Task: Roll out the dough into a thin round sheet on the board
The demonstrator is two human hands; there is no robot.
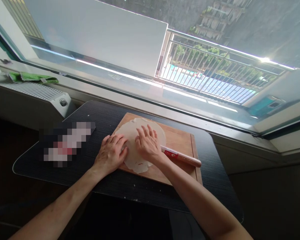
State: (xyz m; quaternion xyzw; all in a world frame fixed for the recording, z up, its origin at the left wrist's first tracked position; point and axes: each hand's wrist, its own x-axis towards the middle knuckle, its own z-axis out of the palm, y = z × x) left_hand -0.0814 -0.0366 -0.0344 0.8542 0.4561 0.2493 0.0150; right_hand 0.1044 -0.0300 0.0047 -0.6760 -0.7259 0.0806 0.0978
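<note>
A thin, round sheet of pale dough point(132, 146) lies on a wooden board point(181, 138), its edge ragged and a small tear showing near the front. My left hand point(112, 151) rests at the dough's left edge, fingers stretched over it and thumb apart. On the right part of the dough is my right hand point(148, 143), palm down with fingers spread. A wooden rolling pin point(182, 157) with a red label lies slanted across the board, just right of my right hand. That hand and wrist hide its left end.
The board sits on a dark table point(110, 113) with rounded corners. A blurred-out pale and red item point(70, 143) lies at the table's left. Behind are a large window point(102, 36), a radiator point(40, 91) and a green cloth point(33, 77). Small crumbs dot the front edge.
</note>
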